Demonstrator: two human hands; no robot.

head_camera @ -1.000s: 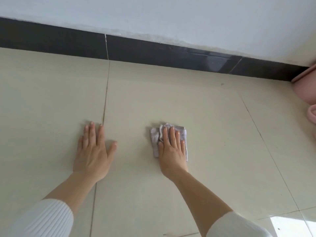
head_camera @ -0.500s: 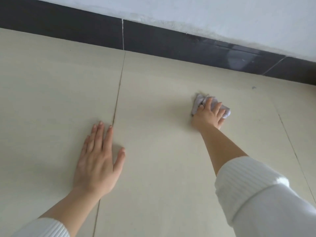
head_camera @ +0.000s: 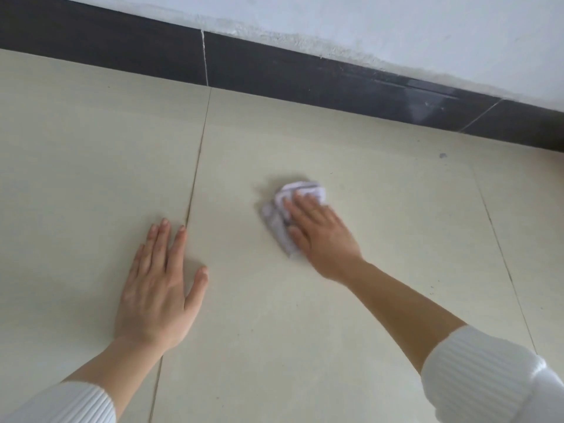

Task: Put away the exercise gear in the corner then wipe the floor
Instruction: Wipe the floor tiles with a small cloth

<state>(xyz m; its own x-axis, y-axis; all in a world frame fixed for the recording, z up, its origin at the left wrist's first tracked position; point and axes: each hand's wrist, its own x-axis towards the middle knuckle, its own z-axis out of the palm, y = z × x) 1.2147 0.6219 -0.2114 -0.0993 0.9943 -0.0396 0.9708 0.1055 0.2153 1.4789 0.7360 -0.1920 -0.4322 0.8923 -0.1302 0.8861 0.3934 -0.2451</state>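
Note:
A crumpled pale lilac cloth (head_camera: 280, 215) lies on the beige tiled floor (head_camera: 381, 239), a little right of the middle. My right hand (head_camera: 320, 236) presses down on it, fingers laid over its right part, so half of the cloth is hidden. My left hand (head_camera: 158, 285) rests flat on the floor to the left, fingers apart, holding nothing, beside a tile seam (head_camera: 195, 178). No exercise gear is in sight.
A dark skirting board (head_camera: 305, 71) runs along the foot of a white wall (head_camera: 396, 25) at the back. A small dark speck (head_camera: 442, 155) sits on the floor at the right near the skirting.
My right hand slid the cloth out towards the wall and to the right, then drew it back nearer and to the left. My left hand stayed planted on the floor.

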